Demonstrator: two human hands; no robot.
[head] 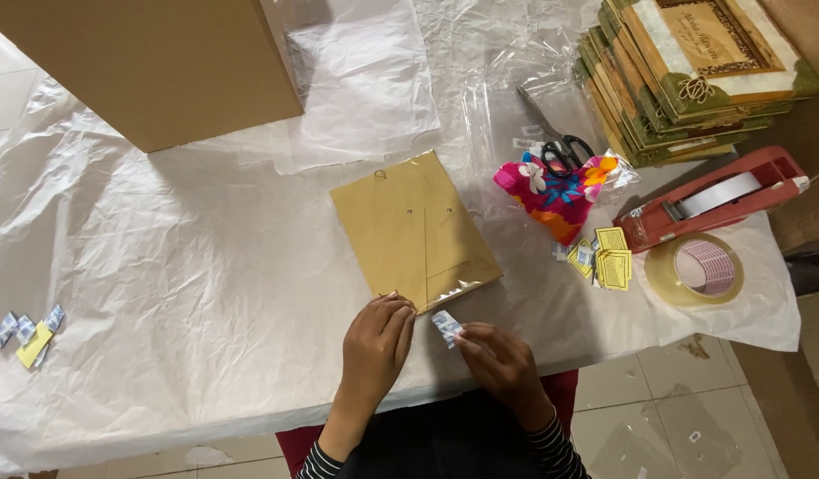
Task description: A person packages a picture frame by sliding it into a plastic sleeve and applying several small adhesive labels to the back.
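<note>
A flat tan frame back (414, 229) in a clear sleeve lies on the white plastic-covered table (161, 293). My left hand (377, 344) rests with its fingertips on the near edge of the frame back. Just to its right, my right hand (501, 362) pinches a small white and blue sachet (446, 326) between thumb and fingers, close to the frame's near corner.
A large cardboard box (152, 62) stands at the back left. At the right are stacked framed pictures (693, 71), scissors (559, 146), a bright floral pouch (559, 193), small yellow cards (610, 257), a red tape dispenser (720, 197) and a tape roll (695, 269). More sachets (23, 330) lie at the left edge.
</note>
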